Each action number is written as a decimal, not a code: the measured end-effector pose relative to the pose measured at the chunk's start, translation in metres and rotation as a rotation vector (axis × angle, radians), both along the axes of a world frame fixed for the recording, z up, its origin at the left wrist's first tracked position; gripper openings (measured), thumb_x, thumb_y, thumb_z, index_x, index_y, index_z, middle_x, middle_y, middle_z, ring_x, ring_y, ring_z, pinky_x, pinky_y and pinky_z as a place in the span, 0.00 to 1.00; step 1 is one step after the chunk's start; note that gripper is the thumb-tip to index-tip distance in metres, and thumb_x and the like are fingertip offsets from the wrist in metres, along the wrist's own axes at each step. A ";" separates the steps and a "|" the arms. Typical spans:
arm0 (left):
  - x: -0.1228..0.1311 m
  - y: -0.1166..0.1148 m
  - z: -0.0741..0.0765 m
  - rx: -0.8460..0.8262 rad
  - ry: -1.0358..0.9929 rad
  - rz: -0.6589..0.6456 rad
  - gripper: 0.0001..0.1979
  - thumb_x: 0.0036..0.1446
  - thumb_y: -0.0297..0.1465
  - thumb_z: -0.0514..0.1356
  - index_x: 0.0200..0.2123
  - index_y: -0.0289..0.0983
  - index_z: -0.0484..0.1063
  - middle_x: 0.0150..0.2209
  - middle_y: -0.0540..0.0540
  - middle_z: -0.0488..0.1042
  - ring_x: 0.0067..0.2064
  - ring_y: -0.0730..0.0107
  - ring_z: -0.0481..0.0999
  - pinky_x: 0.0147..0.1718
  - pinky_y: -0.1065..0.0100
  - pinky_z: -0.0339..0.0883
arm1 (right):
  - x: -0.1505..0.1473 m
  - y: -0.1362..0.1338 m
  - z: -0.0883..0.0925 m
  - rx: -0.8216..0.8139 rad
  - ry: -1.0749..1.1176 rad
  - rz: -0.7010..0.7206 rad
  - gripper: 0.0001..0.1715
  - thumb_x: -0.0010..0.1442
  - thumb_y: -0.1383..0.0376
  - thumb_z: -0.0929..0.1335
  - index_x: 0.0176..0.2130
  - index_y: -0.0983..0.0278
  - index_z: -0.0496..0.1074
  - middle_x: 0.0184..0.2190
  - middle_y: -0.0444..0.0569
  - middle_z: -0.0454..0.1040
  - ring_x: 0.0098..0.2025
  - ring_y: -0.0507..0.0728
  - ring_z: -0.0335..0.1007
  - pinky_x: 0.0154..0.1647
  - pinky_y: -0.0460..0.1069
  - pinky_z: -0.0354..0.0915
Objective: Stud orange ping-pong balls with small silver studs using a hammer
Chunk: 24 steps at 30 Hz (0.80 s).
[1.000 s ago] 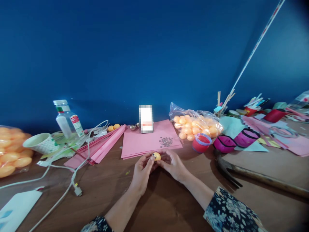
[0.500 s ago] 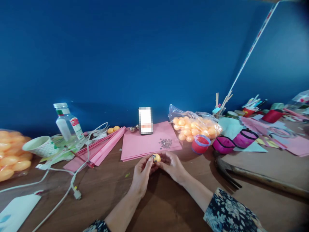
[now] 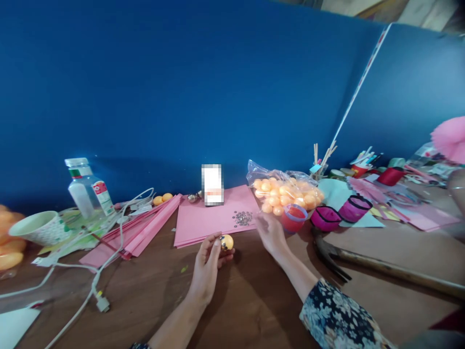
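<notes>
Brown table, left hand alone pinching orange ball, right hand now off it, open by sequins

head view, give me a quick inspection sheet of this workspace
surface: brown wooden table, crowded along the wall
job's things: orange ball; silvery bits heaped on pink paper sheets
clutter: bag of orange balls, red cup, bottle, paper cup, hammer
grippers: left hand pinches the orange ball in its fingers; right hand open, beside the silvery bits, holding nothing
cables: white cable trails over the table's left
surroundings: blue wall
</notes>
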<state>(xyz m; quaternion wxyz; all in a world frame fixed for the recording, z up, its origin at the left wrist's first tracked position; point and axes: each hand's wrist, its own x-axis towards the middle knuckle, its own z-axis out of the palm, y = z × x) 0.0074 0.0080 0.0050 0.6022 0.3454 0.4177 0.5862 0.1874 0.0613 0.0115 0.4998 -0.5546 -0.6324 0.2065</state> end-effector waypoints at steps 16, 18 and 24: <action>0.001 0.001 0.000 0.055 0.121 -0.025 0.27 0.43 0.33 0.64 0.49 0.37 0.64 0.37 0.47 0.74 0.36 0.72 0.74 0.39 0.68 0.68 | 0.001 0.015 -0.017 0.030 -0.591 -0.014 0.09 0.55 0.69 0.62 0.35 0.61 0.70 0.35 0.48 0.71 0.41 0.56 0.64 0.42 0.47 0.58; 0.001 0.000 0.000 0.060 0.140 -0.039 0.28 0.43 0.32 0.64 0.49 0.37 0.64 0.35 0.47 0.74 0.35 0.72 0.73 0.38 0.69 0.68 | 0.000 0.015 -0.017 0.027 -0.602 -0.014 0.08 0.55 0.68 0.62 0.32 0.61 0.70 0.33 0.48 0.71 0.39 0.55 0.64 0.40 0.47 0.59; 0.001 -0.001 0.004 0.051 0.171 -0.045 0.26 0.43 0.33 0.63 0.48 0.36 0.65 0.34 0.48 0.74 0.32 0.74 0.73 0.35 0.71 0.68 | 0.000 0.012 -0.014 0.068 -0.507 -0.046 0.08 0.56 0.67 0.60 0.31 0.63 0.68 0.31 0.48 0.70 0.35 0.54 0.65 0.35 0.46 0.60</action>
